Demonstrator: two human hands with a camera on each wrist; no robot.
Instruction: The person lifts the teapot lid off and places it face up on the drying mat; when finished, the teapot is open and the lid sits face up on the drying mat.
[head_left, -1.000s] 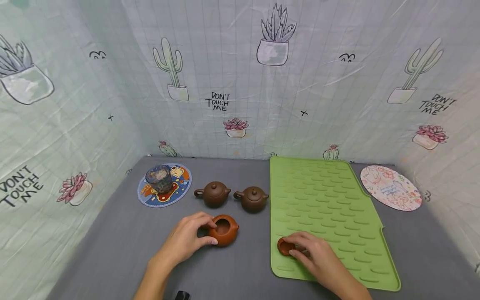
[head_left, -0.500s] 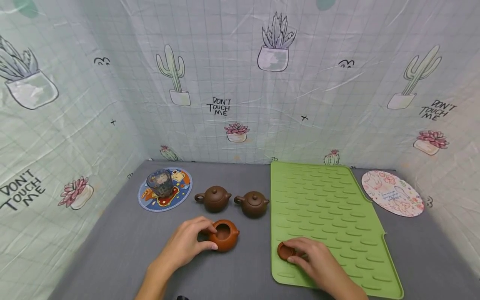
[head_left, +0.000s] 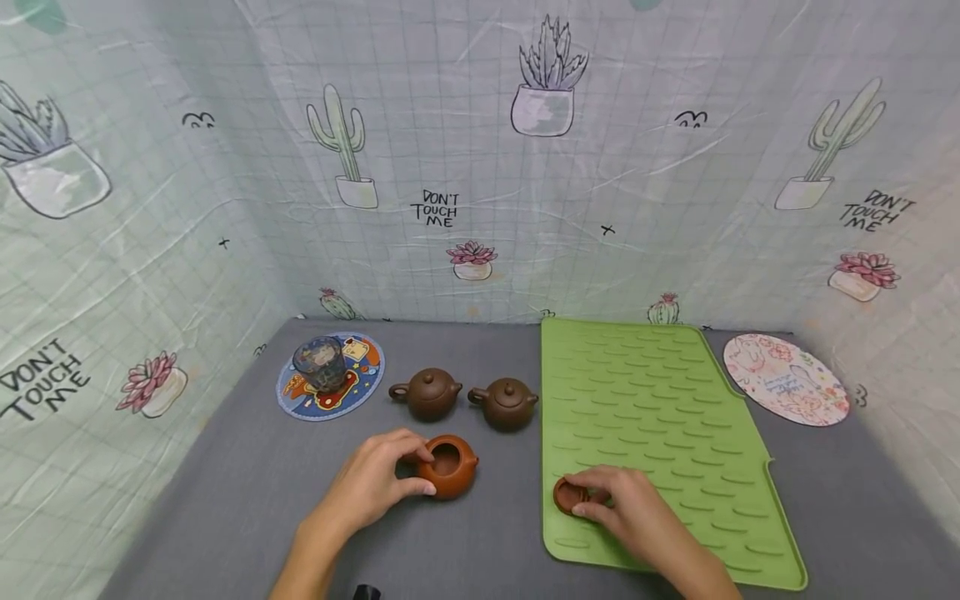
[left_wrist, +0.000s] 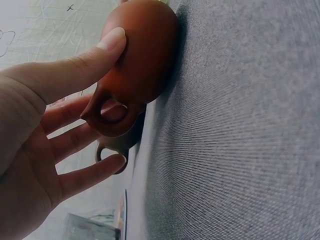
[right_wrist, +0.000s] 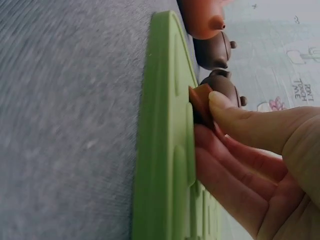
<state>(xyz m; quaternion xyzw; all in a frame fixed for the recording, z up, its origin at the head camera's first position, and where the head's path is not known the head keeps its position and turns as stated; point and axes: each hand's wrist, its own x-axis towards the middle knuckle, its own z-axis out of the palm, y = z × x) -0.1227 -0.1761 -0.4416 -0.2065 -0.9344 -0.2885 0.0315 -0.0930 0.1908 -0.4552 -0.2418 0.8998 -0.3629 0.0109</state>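
In the head view, my left hand [head_left: 369, 482] holds a lidless reddish-orange clay teapot [head_left: 459, 482] by its handle side, spout pointing right. The left wrist view shows the thumb pressed against the body of the teapot [left_wrist: 150, 55], with its loop handle near the other fingers. My right hand [head_left: 639, 510] pinches the small reddish-brown teapot lid [head_left: 567, 497] between thumb and fingers. Its hollow underside faces up and left, low over the near left corner of the green ridged mat [head_left: 630, 392]. In the right wrist view the lid [right_wrist: 202, 97] is tilted at the mat's surface.
Two dark brown lidded teapots, one on the left [head_left: 429, 398] and one on the right [head_left: 510, 407], stand behind the orange one. A glass [head_left: 321, 367] sits on a round blue patterned mat [head_left: 296, 406] at back left. A pink floral round mat [head_left: 787, 379] lies at back right.
The head view has shifted a little up and down. Both hands keep their holds, and the lid's tilt in the right fingers has changed slightly. The teapots have not moved.
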